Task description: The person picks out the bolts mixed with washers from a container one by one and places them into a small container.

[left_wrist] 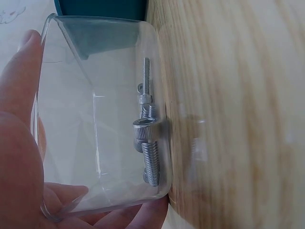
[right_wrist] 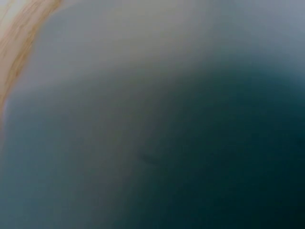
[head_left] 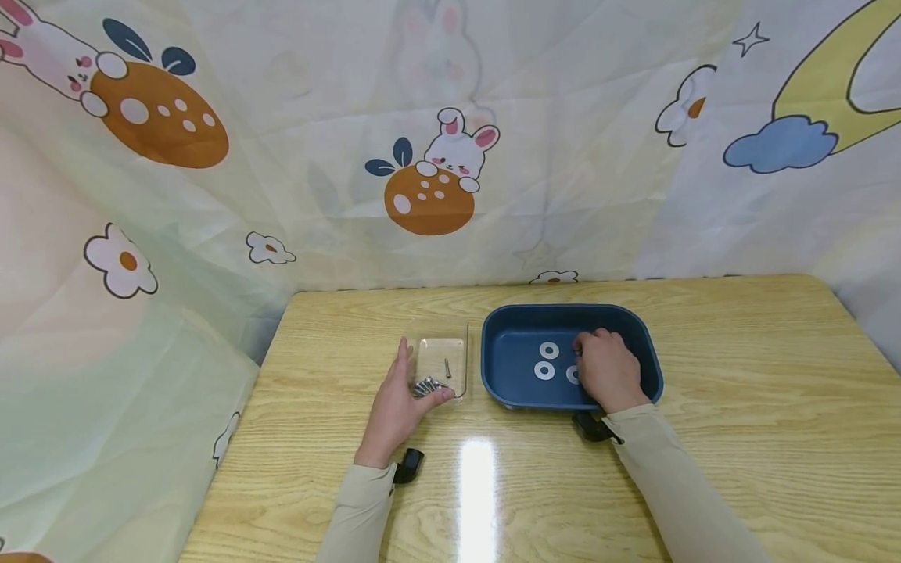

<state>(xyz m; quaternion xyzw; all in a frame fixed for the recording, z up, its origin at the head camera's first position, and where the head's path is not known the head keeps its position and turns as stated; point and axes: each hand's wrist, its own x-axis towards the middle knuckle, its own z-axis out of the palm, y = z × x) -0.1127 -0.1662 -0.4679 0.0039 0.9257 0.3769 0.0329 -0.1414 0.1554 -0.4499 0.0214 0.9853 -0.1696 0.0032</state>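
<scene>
My left hand (head_left: 396, 410) grips a clear plastic box (head_left: 417, 344) on the table, thumb and fingers spread around its near-left corner. Inside the box lie several silver socket-head screws (left_wrist: 150, 157), most bunched at the near end, with one screw (head_left: 446, 367) apart from them. To the right is a dark blue tray (head_left: 507, 395), and my right hand (head_left: 611, 371) reaches into it with bent fingers. Flat washers (head_left: 549, 350) lie on the tray floor, one partly covered by that hand. What is between the right fingertips is hidden; the right wrist view shows only blurred tray wall (right_wrist: 71, 143).
Both containers stand side by side on a light wood table (head_left: 746, 391), with a narrow gap between them. A printed fabric curtain (head_left: 317, 141) hangs behind the table and along its left side.
</scene>
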